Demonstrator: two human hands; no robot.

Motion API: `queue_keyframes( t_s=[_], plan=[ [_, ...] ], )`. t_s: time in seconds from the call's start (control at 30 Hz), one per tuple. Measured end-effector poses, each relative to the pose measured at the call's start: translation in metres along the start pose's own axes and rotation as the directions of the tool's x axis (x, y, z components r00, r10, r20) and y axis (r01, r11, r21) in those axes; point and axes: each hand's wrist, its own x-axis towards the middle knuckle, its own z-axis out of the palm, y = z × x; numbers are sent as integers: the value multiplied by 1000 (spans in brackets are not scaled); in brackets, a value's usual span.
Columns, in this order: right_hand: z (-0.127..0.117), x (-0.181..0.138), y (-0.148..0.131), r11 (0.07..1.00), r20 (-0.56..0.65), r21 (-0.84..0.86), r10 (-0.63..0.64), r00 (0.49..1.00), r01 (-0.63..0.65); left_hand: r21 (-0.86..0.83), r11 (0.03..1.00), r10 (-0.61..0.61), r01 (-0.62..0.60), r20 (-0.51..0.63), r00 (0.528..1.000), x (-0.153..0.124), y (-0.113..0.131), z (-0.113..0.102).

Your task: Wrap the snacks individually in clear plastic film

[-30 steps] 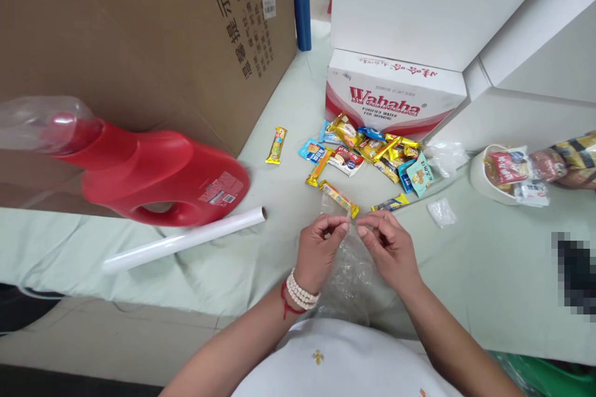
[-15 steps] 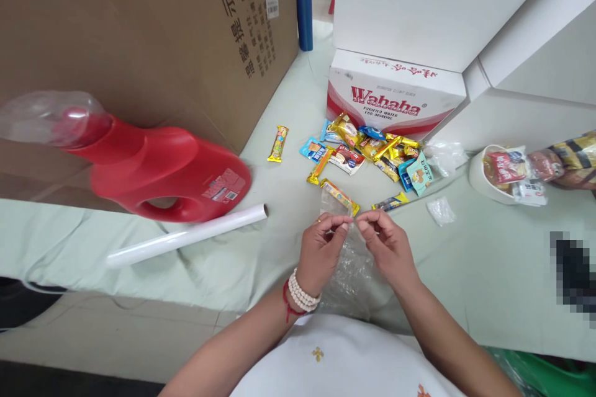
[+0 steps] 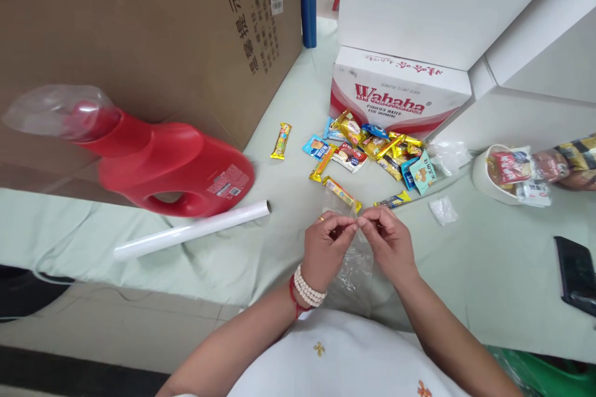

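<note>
My left hand (image 3: 326,247), with a beaded bracelet at the wrist, pinches a clear plastic bag (image 3: 350,270) between thumb and forefinger. Close against it, my right hand (image 3: 390,247) is pinched at the same edge of the bag, the fingertips of both hands meeting. The bag hangs down crumpled between my wrists, its lower part near my white top. Just beyond the fingertips lie a yellow wrapped snack bar (image 3: 342,194) and a dark-blue and yellow wrapped snack (image 3: 393,200). The exact bit of film under my fingertips is too small to make out.
Several wrapped snacks (image 3: 372,142) are heaped before a Wahaha carton (image 3: 395,93). One bar (image 3: 281,141) lies apart. At left are a red jug (image 3: 186,161), a white roll (image 3: 195,229) and a big cardboard box (image 3: 139,31). A white tub (image 3: 484,180) and a phone (image 3: 575,273) are at right.
My hands have drawn together, and the small gap between their fingertips has closed at the bag's edge. The whole view has shifted slightly; the snacks stay where they lay.
</note>
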Motion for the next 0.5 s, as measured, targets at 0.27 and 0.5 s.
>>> queue_keyframes(
  t_s=[0.27,0.5],
  plan=[
    [0,-1,12,863,82,414,282,956,-290,-45,999,-21,23,41,999,1,-3,-1],
    [2,-2,1,953,26,217,209,977,-210,86,989,114,-118,45,992,-4,3,1]
  ],
)
